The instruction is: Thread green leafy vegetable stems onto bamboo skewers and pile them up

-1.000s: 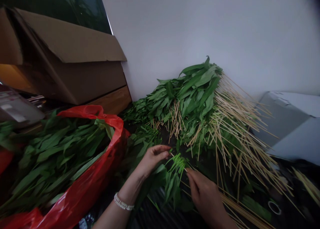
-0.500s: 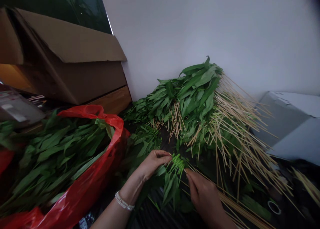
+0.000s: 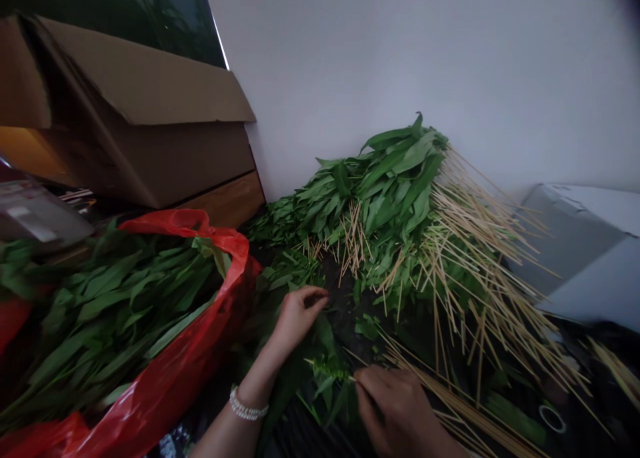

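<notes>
On a clock face laid over the head view, the right hand (image 3: 393, 401) is at 5 o'clock, closest in, its thumb and fingers pinching the end of a thin, pale wooden skewer threaded with bright green stems (image 3: 330, 370). That skewer lies at 6 o'clock, its tip pointing towards 9, with long green leaves hanging below it over a dark surface.

A white beaded bracelet (image 3: 249, 405) circles the left wrist near 7. Beyond it, the left hand (image 3: 299, 317) is apart from the skewer, fingers curled and fingertips close to the thumb; whether they grip anything, I cannot tell.

At 5, just beyond the right hand, is a bundle of bare tan wooden sticks (image 3: 463, 405); a white ring (image 3: 553, 419) lies at 4. A shiny red plastic bag (image 3: 197, 361) full of long green leaves (image 3: 107, 298) fills 8.

Farther off, from the centre towards 3, rises a heap of leafy green bunches (image 3: 395, 178) on pale sticks. A white box (image 3: 595, 251) stands at 3, an open brown cardboard box (image 3: 175, 158) at 10, and a plain pale wall (image 3: 400, 51) behind at 12.
</notes>
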Demonstrator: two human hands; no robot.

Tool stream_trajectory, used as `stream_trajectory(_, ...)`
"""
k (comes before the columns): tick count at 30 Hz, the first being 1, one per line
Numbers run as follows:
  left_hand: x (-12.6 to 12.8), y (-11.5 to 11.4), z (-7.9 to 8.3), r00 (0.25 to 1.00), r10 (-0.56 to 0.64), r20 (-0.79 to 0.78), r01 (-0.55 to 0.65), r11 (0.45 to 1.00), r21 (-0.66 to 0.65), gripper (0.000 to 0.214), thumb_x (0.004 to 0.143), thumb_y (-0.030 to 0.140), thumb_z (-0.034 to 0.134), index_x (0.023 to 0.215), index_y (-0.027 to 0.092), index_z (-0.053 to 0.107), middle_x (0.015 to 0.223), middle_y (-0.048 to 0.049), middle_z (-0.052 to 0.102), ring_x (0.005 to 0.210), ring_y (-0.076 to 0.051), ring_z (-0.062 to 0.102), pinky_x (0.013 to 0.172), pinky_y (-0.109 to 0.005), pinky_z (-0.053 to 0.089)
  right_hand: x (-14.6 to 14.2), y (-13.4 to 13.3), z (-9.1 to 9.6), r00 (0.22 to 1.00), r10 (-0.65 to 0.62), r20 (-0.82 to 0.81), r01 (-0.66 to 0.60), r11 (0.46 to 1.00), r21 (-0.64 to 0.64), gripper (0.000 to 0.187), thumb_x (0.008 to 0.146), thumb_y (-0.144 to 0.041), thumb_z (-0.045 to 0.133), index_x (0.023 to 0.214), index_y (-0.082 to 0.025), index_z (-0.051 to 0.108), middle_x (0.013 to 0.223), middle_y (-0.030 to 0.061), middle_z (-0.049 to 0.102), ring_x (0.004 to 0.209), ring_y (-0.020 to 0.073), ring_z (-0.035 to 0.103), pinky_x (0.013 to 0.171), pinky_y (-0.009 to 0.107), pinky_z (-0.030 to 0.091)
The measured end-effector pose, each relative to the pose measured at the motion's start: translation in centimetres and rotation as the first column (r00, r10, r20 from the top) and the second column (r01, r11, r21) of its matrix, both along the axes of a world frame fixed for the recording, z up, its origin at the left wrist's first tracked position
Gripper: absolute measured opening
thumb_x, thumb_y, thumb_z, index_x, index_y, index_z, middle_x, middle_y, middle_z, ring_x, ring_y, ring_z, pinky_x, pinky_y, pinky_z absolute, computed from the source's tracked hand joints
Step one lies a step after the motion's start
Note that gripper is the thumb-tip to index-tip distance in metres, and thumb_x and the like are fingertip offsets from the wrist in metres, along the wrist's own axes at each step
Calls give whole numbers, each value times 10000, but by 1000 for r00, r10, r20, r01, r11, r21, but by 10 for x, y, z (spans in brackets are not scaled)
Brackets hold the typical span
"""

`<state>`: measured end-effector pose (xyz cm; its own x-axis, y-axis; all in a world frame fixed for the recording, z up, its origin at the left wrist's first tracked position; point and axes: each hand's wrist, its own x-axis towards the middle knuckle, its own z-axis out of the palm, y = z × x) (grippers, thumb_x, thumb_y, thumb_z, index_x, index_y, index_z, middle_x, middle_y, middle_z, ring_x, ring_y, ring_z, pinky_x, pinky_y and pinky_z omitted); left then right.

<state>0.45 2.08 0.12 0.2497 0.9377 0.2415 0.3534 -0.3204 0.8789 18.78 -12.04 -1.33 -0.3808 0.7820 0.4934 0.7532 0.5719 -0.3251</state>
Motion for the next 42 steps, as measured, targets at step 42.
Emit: stream_trajectory(42, 13, -15, 5, 910, -12, 414, 203, 884, -421, 311, 677, 371, 751, 873, 131, 745, 764, -56, 730, 695, -148, 608, 714, -249, 431, 19, 15, -18, 942, -308, -135, 309, 951, -9, 283, 943, -212, 343, 1030, -173, 610, 946, 54, 697, 798, 164, 679, 753, 262, 518)
